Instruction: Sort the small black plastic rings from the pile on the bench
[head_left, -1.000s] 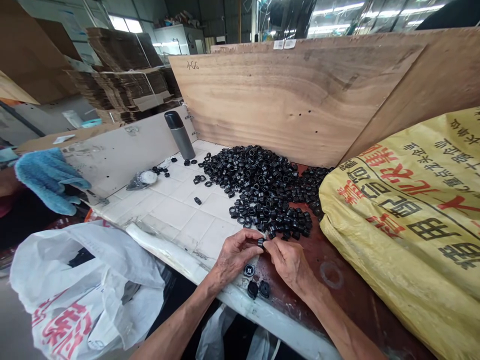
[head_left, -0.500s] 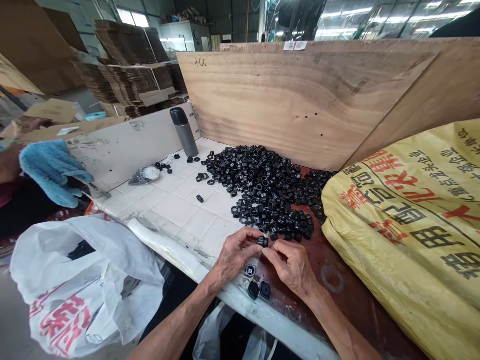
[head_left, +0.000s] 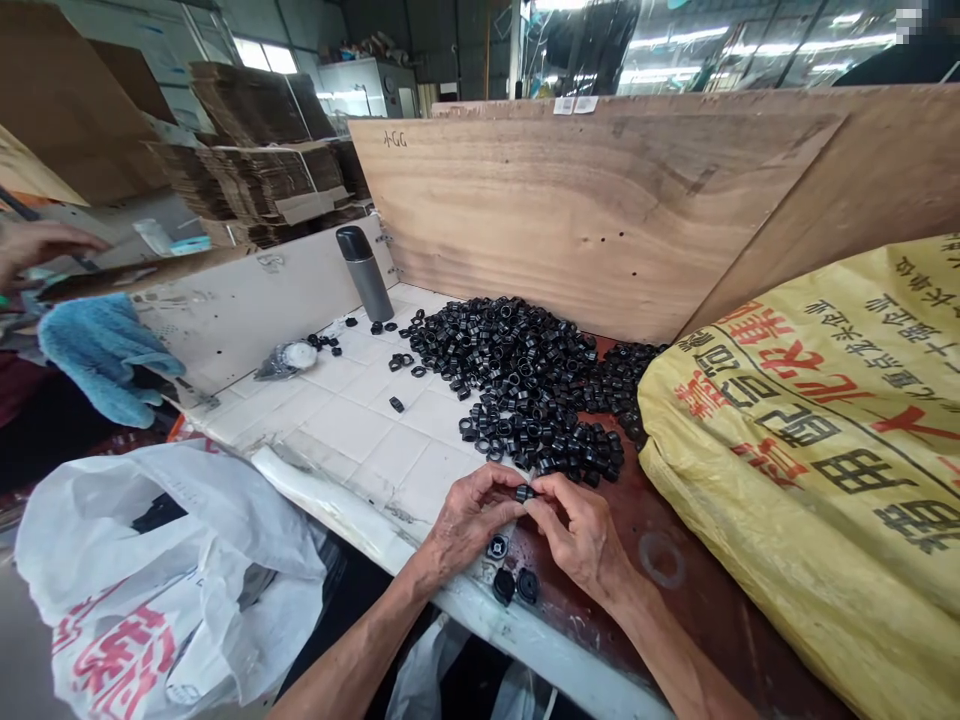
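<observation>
Between my two hands is a small black ring-shaped part (head_left: 524, 493). My left hand (head_left: 471, 512) pinches it from the left with thumb and fingertips. From the right, my right hand (head_left: 576, 522) closes thumb and forefinger on the same part. Just beyond my fingers lies a large pile of black plastic rings (head_left: 510, 350) on the table. Below my hands, near the front edge, sit a black round piece with a pale cross inside (head_left: 496, 546) and two black round caps (head_left: 504, 585) side by side.
A yellow woven sack (head_left: 810, 480) fills the right side. A grey flask (head_left: 365, 275) stands at the back left, near a small plastic bag (head_left: 286, 360). Wooden board (head_left: 585, 220) walls the back. A white plastic bag (head_left: 172, 580) hangs front left; another person's hand (head_left: 45, 245) shows far left.
My right fingers opened a little off the ring-shaped part half a second ago and now close on it again. My left hand keeps its pinch. The other person's hand has moved at the far left.
</observation>
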